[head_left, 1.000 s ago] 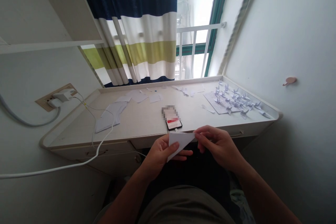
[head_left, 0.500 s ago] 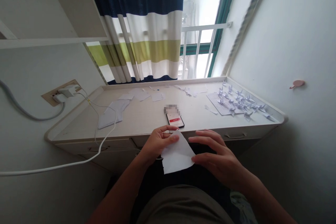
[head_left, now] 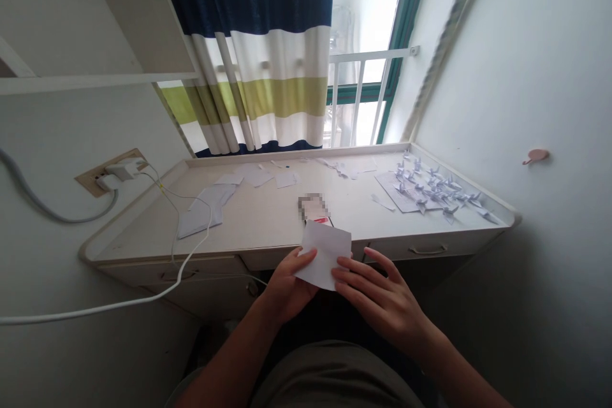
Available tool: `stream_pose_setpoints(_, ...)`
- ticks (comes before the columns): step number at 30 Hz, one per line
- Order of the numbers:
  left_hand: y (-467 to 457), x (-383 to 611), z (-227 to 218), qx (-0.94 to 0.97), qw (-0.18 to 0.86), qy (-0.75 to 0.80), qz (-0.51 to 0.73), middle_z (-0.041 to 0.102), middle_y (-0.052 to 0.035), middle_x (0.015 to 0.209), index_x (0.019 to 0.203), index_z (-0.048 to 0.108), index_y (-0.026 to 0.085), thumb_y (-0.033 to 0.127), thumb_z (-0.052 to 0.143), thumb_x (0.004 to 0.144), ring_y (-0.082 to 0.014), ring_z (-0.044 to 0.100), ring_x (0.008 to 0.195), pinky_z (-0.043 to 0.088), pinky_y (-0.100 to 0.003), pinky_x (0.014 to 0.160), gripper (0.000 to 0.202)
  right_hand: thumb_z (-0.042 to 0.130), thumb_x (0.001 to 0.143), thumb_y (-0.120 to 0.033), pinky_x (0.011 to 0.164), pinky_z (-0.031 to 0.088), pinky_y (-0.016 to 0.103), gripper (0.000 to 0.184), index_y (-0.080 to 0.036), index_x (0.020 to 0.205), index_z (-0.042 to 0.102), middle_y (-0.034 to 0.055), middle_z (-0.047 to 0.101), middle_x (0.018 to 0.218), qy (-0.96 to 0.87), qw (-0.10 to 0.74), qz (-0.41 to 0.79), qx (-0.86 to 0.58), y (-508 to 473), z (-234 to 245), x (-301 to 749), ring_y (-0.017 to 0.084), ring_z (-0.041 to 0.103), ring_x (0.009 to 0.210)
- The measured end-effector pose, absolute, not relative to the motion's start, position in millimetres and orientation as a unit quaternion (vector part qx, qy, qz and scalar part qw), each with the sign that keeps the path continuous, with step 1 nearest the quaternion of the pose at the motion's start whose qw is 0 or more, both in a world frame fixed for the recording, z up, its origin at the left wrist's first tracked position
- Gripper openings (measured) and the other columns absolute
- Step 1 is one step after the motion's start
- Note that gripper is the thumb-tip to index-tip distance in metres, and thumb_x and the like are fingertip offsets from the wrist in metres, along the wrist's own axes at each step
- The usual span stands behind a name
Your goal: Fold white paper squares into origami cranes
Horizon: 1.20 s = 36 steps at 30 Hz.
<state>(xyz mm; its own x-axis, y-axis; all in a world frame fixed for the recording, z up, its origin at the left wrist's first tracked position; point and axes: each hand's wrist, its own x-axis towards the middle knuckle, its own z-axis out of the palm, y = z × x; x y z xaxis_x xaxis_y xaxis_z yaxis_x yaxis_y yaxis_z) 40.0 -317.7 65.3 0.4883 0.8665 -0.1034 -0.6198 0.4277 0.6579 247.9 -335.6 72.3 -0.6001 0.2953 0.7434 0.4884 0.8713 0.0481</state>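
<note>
A small, roughly square sheet of white paper (head_left: 327, 245) is held up over the desk's front edge, covering the lower part of the phone. My left hand (head_left: 289, 280) grips its lower left side, thumb on the front face and the other fingers behind. At the lower right edge, my right hand (head_left: 377, 293) has fingertips pressed on the sheet, while one finger stands away from it. The phone (head_left: 315, 209) lies on the desk just beyond, its screen partly blurred.
On the white desk (head_left: 258, 217), several folded paper cranes (head_left: 423, 185) cluster at the right on a printed sheet. Paper sheets (head_left: 203, 210) lie at the left, and scraps (head_left: 340, 169) along the back. A white cable (head_left: 143, 299) hangs across the left front from a wall socket (head_left: 112, 172).
The paper has turned and moved up, now overlapping the phone. My left hand has shifted from its top corner to its lower left side; my right hand has moved onto its right edge.
</note>
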Motion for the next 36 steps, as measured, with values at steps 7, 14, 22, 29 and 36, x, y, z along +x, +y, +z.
stream_pose_setpoints(7,-314,35,57,0.297,0.794,0.289,0.444,0.077,-0.0155,0.105,0.118,0.071,0.009,0.028,0.083,0.081,-0.0229,0.073,0.092,0.053,-0.027,0.079,0.043,0.055,0.103,-0.011,0.123,0.04,0.047,0.023,-0.022,0.115,0.072,0.0045,0.081,0.118,-0.91,0.344,-0.099,-0.211,-332,84,260,0.022,0.07,0.126)
stream_pose_setpoints(14,-319,30,49,0.426,0.787,0.237,0.378,0.075,-0.0117,0.119,0.134,0.069,0.018,0.032,0.083,0.083,-0.0241,0.07,0.107,0.052,-0.032,0.096,0.054,0.06,0.1,-0.013,0.107,0.051,0.044,0.017,-0.024,0.109,0.071,-0.0002,0.08,0.085,-0.883,0.401,-0.003,-0.245,-326,80,257,0.015,0.076,0.077)
stream_pose_setpoints(22,-326,32,47,0.438,0.803,0.217,0.34,0.074,-0.0138,0.124,0.121,0.077,0.018,0.033,0.082,0.085,-0.032,0.066,0.124,0.048,-0.046,0.113,0.039,0.065,0.099,-0.021,0.086,0.054,0.04,0.007,-0.022,0.1,0.071,0.0014,0.072,0.077,-0.828,0.449,0.075,-0.326,-322,86,243,0.019,0.065,0.074)
stream_pose_setpoints(29,-328,33,57,0.467,0.796,0.226,0.313,0.078,-0.015,0.119,0.117,0.078,0.017,0.029,0.083,0.083,-0.0335,0.071,0.12,0.048,-0.048,0.113,0.037,0.068,0.095,-0.02,0.082,0.056,0.034,0.009,-0.023,0.088,0.073,0.0048,0.074,0.098,-0.79,0.434,0.233,-0.366,-323,95,238,0.021,0.07,0.093)
stream_pose_setpoints(36,-323,31,59,0.464,0.781,0.259,0.326,0.082,-0.0141,0.094,0.113,0.075,0.013,0.026,0.085,0.081,-0.0253,0.08,0.089,0.059,-0.03,0.087,0.036,0.07,0.093,-0.022,0.074,0.057,0.031,0.008,-0.023,0.087,0.075,0.0033,0.077,0.088,-0.764,0.445,0.276,-0.377,-326,96,237,0.02,0.072,0.083)
